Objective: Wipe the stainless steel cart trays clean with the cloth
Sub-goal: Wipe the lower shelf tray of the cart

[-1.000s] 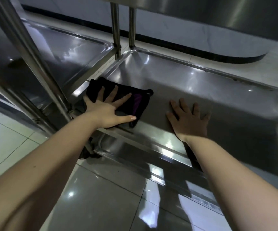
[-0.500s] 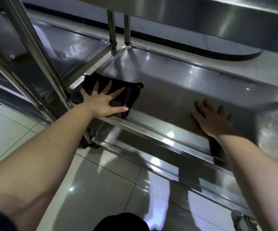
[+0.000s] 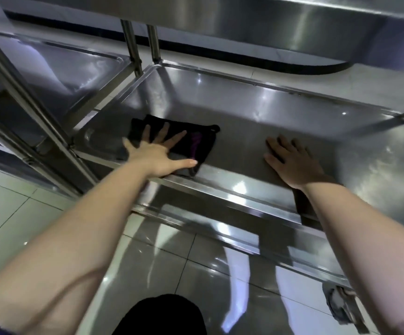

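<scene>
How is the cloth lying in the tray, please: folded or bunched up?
Folded flat. The cloth shows layered edges at its far left corner, and the left hand presses it onto the tray with straight fingers.

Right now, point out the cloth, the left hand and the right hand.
cloth [image 3: 199,141], head view, on its purple patch.
left hand [image 3: 157,157], head view, on the back of the hand.
right hand [image 3: 294,163], head view, on the back of the hand.

The cloth [image 3: 172,139] under the left hand [image 3: 157,155] is black with a purple stripe. The tray [image 3: 244,112] under both hands is shiny silver-grey.
</scene>
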